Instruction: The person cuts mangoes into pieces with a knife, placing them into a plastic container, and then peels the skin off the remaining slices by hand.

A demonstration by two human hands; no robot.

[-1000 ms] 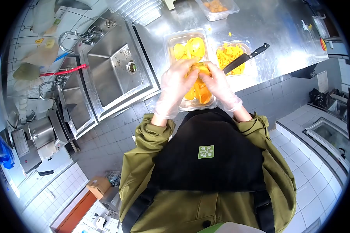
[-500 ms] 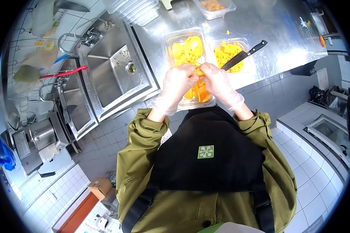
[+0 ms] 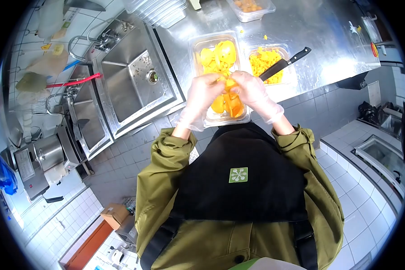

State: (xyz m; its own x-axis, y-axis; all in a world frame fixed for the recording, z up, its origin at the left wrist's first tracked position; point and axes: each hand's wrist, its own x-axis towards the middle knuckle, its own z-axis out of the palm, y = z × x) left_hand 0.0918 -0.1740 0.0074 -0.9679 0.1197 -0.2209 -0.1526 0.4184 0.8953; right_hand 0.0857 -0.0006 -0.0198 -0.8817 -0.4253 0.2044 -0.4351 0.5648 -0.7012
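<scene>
My left hand [image 3: 205, 92] and my right hand [image 3: 251, 92], both in clear plastic gloves, pinch a yellow-orange fruit piece [image 3: 231, 84] that looks like mango. They are close together above clear plastic trays. Yellow fruit pieces [image 3: 225, 52] fill the part beyond my hands, and deeper orange pieces [image 3: 233, 107] lie in the near part [image 3: 227, 122]. Whether this is one tray or two is hidden by my hands. To the right, a clear container [image 3: 287, 47] holds diced yellow fruit [image 3: 262, 62]. A black-handled knife [image 3: 298, 55] rests across it, blade toward my right hand.
The steel counter [image 3: 319, 27] carries stacked clear containers [image 3: 159, 13] at the back left and a tub of small orange pieces [image 3: 252, 11] at the back. A steel sink [image 3: 130, 85] is at my left. Small yellow scraps [image 3: 265, 38] dot the counter.
My hands have turned slightly and come a little apart at the fingertips, so more of the fruit piece shows between them. The knife and containers stay in place.
</scene>
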